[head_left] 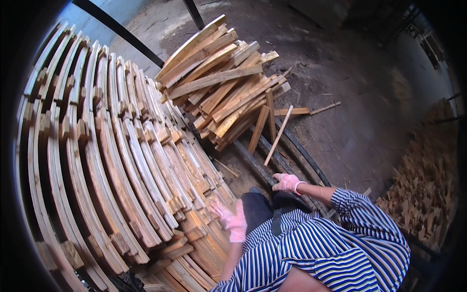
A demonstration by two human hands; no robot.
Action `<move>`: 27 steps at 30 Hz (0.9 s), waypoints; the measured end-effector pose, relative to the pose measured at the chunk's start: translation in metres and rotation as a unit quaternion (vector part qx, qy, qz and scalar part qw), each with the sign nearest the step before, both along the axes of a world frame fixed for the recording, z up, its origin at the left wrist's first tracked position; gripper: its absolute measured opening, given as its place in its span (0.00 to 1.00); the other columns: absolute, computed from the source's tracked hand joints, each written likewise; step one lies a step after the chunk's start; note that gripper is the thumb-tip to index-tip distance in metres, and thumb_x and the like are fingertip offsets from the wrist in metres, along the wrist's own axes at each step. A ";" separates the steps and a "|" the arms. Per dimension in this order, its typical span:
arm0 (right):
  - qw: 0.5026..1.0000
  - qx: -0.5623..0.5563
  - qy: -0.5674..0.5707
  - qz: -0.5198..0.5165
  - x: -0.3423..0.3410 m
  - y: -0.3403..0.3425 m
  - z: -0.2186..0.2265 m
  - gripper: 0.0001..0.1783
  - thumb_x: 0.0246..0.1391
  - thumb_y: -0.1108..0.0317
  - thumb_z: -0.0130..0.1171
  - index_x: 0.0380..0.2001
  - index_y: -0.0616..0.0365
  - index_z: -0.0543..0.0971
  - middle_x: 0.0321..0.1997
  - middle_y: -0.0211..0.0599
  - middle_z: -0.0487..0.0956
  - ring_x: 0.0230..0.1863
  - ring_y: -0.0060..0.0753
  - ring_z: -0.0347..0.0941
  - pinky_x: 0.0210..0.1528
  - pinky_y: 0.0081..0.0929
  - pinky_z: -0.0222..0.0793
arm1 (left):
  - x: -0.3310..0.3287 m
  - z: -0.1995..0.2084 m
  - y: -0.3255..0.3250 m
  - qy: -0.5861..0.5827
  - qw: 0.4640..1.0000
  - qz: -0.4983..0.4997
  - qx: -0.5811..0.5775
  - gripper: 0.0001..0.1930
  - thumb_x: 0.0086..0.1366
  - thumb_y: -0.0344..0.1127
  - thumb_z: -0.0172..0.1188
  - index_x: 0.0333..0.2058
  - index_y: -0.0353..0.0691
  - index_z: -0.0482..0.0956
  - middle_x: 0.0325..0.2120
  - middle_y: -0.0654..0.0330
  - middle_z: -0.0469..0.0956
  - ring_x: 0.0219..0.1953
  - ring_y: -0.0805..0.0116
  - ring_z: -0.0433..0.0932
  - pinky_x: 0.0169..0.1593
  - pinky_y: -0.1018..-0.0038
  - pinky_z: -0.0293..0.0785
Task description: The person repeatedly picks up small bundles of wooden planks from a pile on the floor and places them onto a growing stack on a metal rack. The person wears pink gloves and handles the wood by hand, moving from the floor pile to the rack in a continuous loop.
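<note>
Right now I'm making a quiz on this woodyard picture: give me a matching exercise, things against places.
Things:
1. left hand
2. right hand
3. pile of loose planks
4. small wood offcuts

Places:
a. heaped at the far right
b. beside the stacked pallets
c. top centre, on the floor
d. low by the dark rails

Pairs: 1-b, 2-d, 3-c, 4-a

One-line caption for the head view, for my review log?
Left hand in a pink glove by stacked wooden pallets; gloved right hand held out beside a loose plank pile.
</note>
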State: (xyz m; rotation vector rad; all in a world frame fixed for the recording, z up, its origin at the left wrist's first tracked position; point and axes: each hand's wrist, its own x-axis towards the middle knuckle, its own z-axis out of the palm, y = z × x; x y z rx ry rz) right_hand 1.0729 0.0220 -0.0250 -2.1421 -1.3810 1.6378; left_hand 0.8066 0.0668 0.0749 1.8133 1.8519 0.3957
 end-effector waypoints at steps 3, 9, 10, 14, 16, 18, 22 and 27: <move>0.997 -0.009 0.051 -0.063 0.000 0.036 0.006 0.41 0.47 0.48 0.65 0.62 0.58 0.71 0.60 0.53 0.77 0.61 0.52 0.73 0.61 0.38 0.69 | 0.013 -0.023 0.095 -0.006 1.000 -0.009 -0.024 0.53 0.59 0.59 0.65 0.73 0.42 0.46 0.72 0.38 0.42 0.74 0.37 0.36 0.74 0.48 0.35; 0.976 0.029 0.081 -0.199 0.006 0.075 -0.032 0.41 0.47 0.49 0.67 0.61 0.61 0.71 0.57 0.52 0.78 0.59 0.47 0.74 0.61 0.34 0.68 | 0.065 -0.072 0.331 0.054 0.982 -0.179 0.024 0.49 0.59 0.58 0.64 0.71 0.39 0.53 0.71 0.42 0.50 0.73 0.38 0.44 0.73 0.50 0.42; 0.974 0.031 0.079 -0.212 0.009 0.081 -0.035 0.40 0.48 0.51 0.67 0.61 0.62 0.71 0.57 0.53 0.78 0.59 0.46 0.75 0.60 0.34 0.68 | 0.081 -0.076 0.367 0.078 0.973 -0.218 0.008 0.48 0.59 0.57 0.63 0.70 0.39 0.53 0.71 0.44 0.51 0.73 0.39 0.46 0.73 0.51 0.44; 0.927 -0.045 0.141 -0.344 0.019 0.113 -0.042 0.39 0.48 0.58 0.68 0.62 0.64 0.70 0.57 0.54 0.78 0.60 0.45 0.75 0.61 0.30 0.68 | 0.148 -0.121 0.493 0.202 0.924 -0.324 0.039 0.45 0.62 0.56 0.60 0.71 0.41 0.52 0.72 0.50 0.52 0.74 0.46 0.46 0.73 0.53 0.42; 0.927 -0.042 0.107 -0.357 0.020 0.130 -0.056 0.39 0.49 0.58 0.68 0.62 0.66 0.70 0.56 0.53 0.79 0.59 0.45 0.75 0.61 0.30 0.68 | 0.171 -0.148 0.542 0.275 0.883 -0.371 0.086 0.46 0.62 0.56 0.60 0.72 0.42 0.50 0.72 0.50 0.51 0.74 0.47 0.46 0.73 0.52 0.40; 0.918 -0.040 0.110 -0.379 0.022 0.154 -0.054 0.39 0.50 0.58 0.68 0.62 0.67 0.69 0.56 0.52 0.79 0.59 0.44 0.76 0.61 0.30 0.68 | 0.204 -0.161 0.571 0.309 0.849 -0.422 0.076 0.48 0.61 0.57 0.61 0.72 0.42 0.48 0.71 0.50 0.53 0.73 0.47 0.50 0.72 0.48 0.44; 0.929 0.004 0.113 -0.352 0.023 0.242 -0.046 0.39 0.52 0.58 0.68 0.63 0.66 0.68 0.56 0.51 0.79 0.57 0.44 0.76 0.61 0.31 0.69 | 0.210 -0.201 0.626 0.347 0.819 -0.427 0.162 0.30 0.59 0.36 0.60 0.61 0.46 0.67 0.50 0.57 0.76 0.54 0.58 0.73 0.61 0.57 0.63; 0.783 -0.048 0.375 -0.494 0.026 0.365 -0.029 0.52 0.51 0.50 0.71 0.68 0.68 0.58 0.63 0.52 0.72 0.61 0.41 0.70 0.61 0.32 0.67 | 0.206 -0.158 0.603 0.138 0.865 -0.464 -0.131 0.22 0.52 0.41 0.66 0.47 0.45 0.76 0.33 0.55 0.79 0.30 0.64 0.79 0.33 0.65 0.81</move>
